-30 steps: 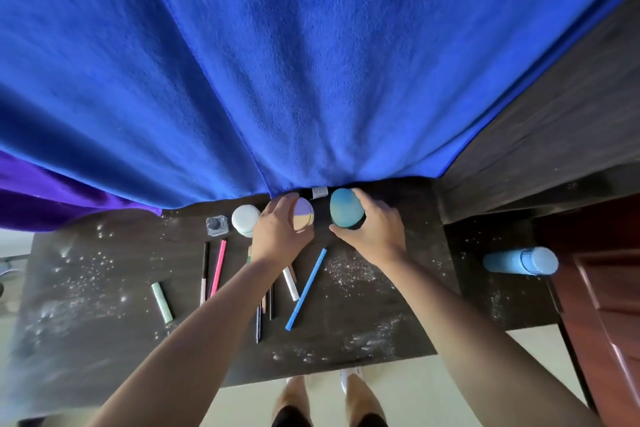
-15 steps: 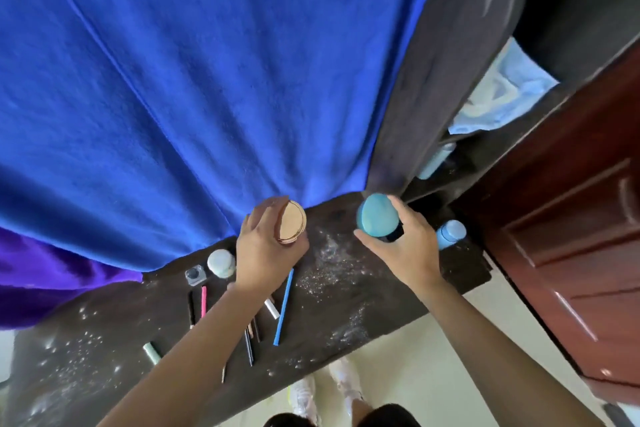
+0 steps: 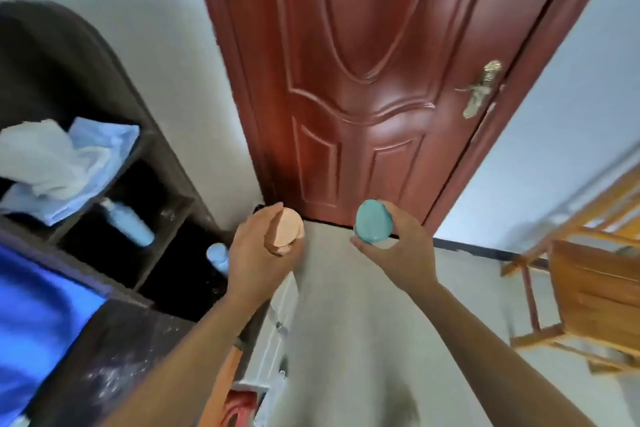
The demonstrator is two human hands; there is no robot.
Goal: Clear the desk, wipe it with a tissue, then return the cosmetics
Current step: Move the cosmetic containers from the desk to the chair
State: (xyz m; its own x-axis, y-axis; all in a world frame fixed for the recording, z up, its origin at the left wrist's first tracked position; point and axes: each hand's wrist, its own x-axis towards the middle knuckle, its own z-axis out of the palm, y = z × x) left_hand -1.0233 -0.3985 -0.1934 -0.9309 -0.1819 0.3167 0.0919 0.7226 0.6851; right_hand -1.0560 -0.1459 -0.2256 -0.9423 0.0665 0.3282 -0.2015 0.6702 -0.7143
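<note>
My left hand (image 3: 258,253) grips a round rose-gold compact (image 3: 285,230), held up in the air over the floor. My right hand (image 3: 398,246) holds a teal egg-shaped sponge case (image 3: 373,226) at about the same height, a little to the right. The dusty dark desk (image 3: 114,350) shows only as a corner at the lower left, sprinkled with white powder. The other cosmetics on the desk are out of view.
A dark shelf unit (image 3: 162,163) stands at the left with crumpled light cloths (image 3: 65,163) and two light blue bottles (image 3: 128,224) (image 3: 218,255). A red-brown door (image 3: 363,80) is ahead. A wooden chair (image 3: 595,284) is at the right. Blue cloth (image 3: 31,315) hangs at the far left.
My view has swung right, away from the desk toward the door. Both hands lifted the compact and the teal case off the desk and carried them out over the floor.
</note>
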